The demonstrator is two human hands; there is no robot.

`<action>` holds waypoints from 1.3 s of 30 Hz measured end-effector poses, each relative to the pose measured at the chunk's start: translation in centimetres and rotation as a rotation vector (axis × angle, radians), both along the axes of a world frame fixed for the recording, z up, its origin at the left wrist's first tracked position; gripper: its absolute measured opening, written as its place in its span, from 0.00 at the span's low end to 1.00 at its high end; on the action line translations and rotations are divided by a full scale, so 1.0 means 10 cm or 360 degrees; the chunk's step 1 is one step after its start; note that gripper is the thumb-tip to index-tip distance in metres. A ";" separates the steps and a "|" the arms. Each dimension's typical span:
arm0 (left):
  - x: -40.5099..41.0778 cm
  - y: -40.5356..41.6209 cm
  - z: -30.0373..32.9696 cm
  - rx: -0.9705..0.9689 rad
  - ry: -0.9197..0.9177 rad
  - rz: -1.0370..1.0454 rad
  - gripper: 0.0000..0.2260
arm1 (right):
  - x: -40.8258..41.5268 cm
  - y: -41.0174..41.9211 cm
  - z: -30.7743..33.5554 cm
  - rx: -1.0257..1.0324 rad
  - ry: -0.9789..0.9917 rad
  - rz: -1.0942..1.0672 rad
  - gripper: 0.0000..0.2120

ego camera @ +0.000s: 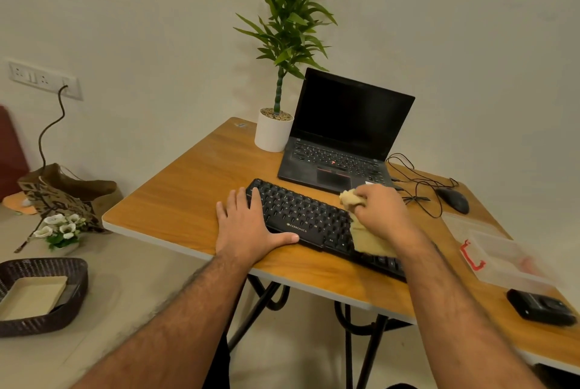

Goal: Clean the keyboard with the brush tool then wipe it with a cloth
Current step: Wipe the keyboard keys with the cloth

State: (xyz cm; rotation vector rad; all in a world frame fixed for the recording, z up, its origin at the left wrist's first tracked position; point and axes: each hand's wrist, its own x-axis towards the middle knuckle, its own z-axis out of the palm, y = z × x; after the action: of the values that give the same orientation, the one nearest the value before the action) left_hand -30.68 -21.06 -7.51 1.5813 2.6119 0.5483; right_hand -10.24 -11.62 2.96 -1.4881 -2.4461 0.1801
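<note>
Head view: your left hand (248, 230) lies flat, fingers spread, on the black keyboard's (309, 220) left end; your right hand (381, 211) grips a beige cloth (365, 236) against its right-hand keys, mid-surface.

**Keyboard and cloth on the wooden table**

The black Zebronics keyboard (309, 224) lies flat on the wooden table (175, 200), set at a slant just in front of the open laptop (342, 144), its left end farther from the table's near edge than its right. A crumpled beige cloth (365, 236) lies bunched over the right part of the keys, one tuft sticking up toward the laptop. The keyboard's right end is hidden.
</note>
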 end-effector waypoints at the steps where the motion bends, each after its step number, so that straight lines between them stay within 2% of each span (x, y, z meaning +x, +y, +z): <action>1: 0.01 0.00 0.00 -0.0001 0.0051 -0.0024 0.62 | -0.03 0.04 -0.04 0.0072 0.0062 -0.0031 0.11; 4: 0.08 0.02 0.01 0.0063 0.0132 -0.0065 0.61 | -0.21 0.09 -0.26 0.0114 0.0048 0.0126 0.11; 7: 0.16 0.08 -0.02 0.0119 0.0120 -0.0056 0.62 | -0.36 -0.06 -0.50 -0.0150 0.0034 0.0499 0.14; 11: 0.15 0.11 -0.06 0.0077 0.0064 -0.0029 0.63 | -0.26 -0.05 -0.61 -0.0304 0.0005 0.0707 0.20; 16: 0.15 0.12 -0.07 0.0067 0.0066 -0.0023 0.65 | -0.27 0.14 -0.62 -0.0181 0.0004 0.0528 0.21; 21: 0.14 0.12 -0.09 0.0086 0.0046 -0.0017 0.64 | -0.34 0.05 -0.69 -0.0289 -0.0037 0.0778 0.22; 27: 0.14 0.11 -0.07 0.0054 0.0065 -0.0020 0.64 | -0.31 0.21 -0.65 -0.0159 -0.0088 0.0539 0.25; 33: 0.14 0.12 -0.08 0.0072 0.0053 -0.0018 0.64 | -0.33 0.10 -0.61 -0.0285 -0.0050 0.0724 0.24; 36: 0.14 0.11 -0.06 0.0045 0.0043 -0.0021 0.65 | -0.25 0.31 -0.54 -0.0093 -0.0168 0.0556 0.22; 39: 0.14 0.11 -0.04 0.0041 0.0045 -0.0023 0.65 | -0.30 0.45 -0.51 -0.0132 -0.0109 0.0292 0.20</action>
State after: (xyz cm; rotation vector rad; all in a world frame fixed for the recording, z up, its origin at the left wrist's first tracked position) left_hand -29.27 -19.98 -7.91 1.6258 2.6219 0.5655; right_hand -13.26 -7.13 -2.10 -1.3207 -2.6604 0.2739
